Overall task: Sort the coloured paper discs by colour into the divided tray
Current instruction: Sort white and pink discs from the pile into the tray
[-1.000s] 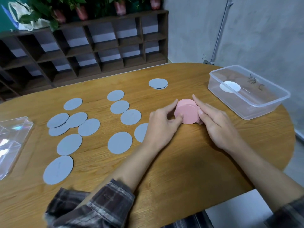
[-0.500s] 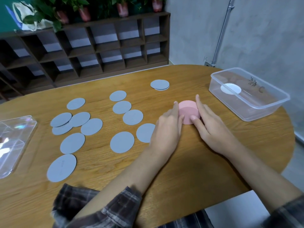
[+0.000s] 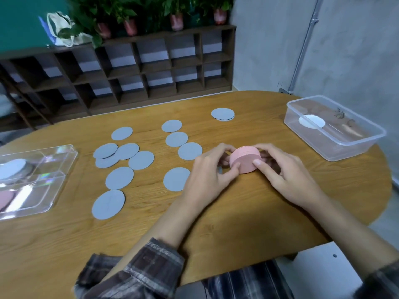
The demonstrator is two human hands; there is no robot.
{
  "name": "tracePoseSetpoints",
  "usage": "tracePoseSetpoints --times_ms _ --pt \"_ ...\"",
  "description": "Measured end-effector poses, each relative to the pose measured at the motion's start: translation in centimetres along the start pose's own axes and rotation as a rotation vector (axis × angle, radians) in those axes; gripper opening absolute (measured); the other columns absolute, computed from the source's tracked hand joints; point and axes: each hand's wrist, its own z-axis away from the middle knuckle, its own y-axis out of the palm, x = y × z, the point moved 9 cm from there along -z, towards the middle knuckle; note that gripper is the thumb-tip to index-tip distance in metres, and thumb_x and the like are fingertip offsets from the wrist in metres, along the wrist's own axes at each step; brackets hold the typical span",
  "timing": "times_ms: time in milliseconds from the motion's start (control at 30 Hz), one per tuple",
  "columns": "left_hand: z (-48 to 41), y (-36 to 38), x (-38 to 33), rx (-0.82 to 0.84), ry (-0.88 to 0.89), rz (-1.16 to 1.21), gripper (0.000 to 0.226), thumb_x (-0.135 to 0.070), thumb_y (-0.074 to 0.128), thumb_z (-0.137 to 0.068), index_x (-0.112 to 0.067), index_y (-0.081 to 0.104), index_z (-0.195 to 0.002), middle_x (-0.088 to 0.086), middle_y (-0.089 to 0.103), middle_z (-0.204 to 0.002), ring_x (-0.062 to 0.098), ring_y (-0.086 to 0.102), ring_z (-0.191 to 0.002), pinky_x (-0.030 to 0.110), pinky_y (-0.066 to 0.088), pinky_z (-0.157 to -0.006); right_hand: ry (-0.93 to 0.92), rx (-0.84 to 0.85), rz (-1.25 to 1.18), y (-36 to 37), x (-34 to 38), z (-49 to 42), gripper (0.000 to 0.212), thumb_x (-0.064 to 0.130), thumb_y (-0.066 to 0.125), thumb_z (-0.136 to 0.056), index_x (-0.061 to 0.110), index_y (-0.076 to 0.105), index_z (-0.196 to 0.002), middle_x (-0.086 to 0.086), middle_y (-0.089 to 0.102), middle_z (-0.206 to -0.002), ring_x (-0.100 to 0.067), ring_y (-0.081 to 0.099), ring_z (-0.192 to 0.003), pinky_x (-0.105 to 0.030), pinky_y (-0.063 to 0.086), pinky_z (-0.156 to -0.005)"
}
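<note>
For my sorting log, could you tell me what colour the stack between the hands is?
Pink: the stack shows best in the head view.

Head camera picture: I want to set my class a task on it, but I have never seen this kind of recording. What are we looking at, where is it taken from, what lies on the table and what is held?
There is no machine here. A person works with bare hands, and a camera worn on their head looks forward and down, so you see roughly what they see. The left hand and right hand together grip a stack of pink discs over a wooden table. Many grey-blue discs lie loose to the left, some overlapping. At the far left sits the clear divided tray, with a pale disc in its far compartment and a pink disc in the near one. At the right stands a clear plastic tub holding a white disc.
</note>
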Motion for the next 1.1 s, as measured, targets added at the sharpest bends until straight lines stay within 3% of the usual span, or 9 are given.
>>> tracePoseSetpoints --times_ms 167,433,567,733,967,1100 --pt "2.2 -3.9 1.0 -0.006 -0.073 -0.021 0.021 -0.022 0.079 -0.087 -0.022 0.068 -0.104 -0.006 0.069 -0.078 0.009 0.066 -0.078 0.01 0.047 -0.069 -0.025 0.077 -0.024 2.4 3.4 0.0 0.026 0.032 0.06 -0.101 0.031 0.059 -0.128 0.007 0.068 -0.103 -0.005 0.063 -0.099 -0.008 0.042 -0.082" --pt "6.5 -14.5 4.4 -0.011 -0.219 0.074 0.018 -0.023 0.081 -0.089 -0.023 0.071 -0.104 0.002 0.074 -0.081 0.025 0.067 -0.075 0.034 0.059 -0.073 -0.073 0.182 -0.209 8.5 12.5 -2.1 0.023 0.031 0.064 -0.099 0.031 0.064 -0.122 0.011 0.072 -0.093 -0.017 0.066 -0.083 -0.019 0.048 -0.073" --pt "9.2 -20.6 6.0 -0.063 -0.264 0.053 0.02 -0.019 0.082 -0.087 -0.021 0.072 -0.103 0.005 0.075 -0.082 0.025 0.069 -0.078 0.038 0.059 -0.077 -0.118 0.234 -0.255 12.5 17.4 -3.7 0.019 0.033 0.067 -0.097 0.03 0.065 -0.116 0.012 0.072 -0.089 -0.018 0.065 -0.085 -0.015 0.045 -0.068" --pt "12.4 -27.5 8.3 -0.119 -0.309 -0.017 0.022 -0.017 0.082 -0.085 -0.022 0.071 -0.103 0.001 0.076 -0.082 0.025 0.07 -0.077 0.039 0.06 -0.078 -0.174 0.314 -0.264 17.8 23.1 -5.4 0.016 0.039 0.066 -0.096 0.039 0.062 -0.112 0.011 0.072 -0.092 -0.02 0.064 -0.088 -0.035 0.051 -0.077" --pt "15.4 -35.8 11.4 -0.19 -0.382 -0.09 0.022 -0.019 0.084 -0.085 -0.021 0.072 -0.103 0.002 0.075 -0.083 0.019 0.071 -0.076 0.031 0.06 -0.072 -0.241 0.378 -0.288 24.3 30.0 -8.5 0.018 0.035 0.069 -0.095 0.032 0.065 -0.112 0.004 0.07 -0.09 -0.015 0.061 -0.081 -0.017 0.043 -0.065" --pt "17.0 -39.8 14.0 -0.235 -0.443 -0.111 0.017 -0.025 0.082 -0.087 -0.026 0.073 -0.101 -0.001 0.075 -0.082 0.017 0.068 -0.075 0.032 0.056 -0.073 -0.264 0.435 -0.291 28.2 33.3 -10.1 0.021 0.039 0.067 -0.095 0.032 0.065 -0.115 0.007 0.07 -0.087 -0.013 0.06 -0.079 -0.025 0.046 -0.074"
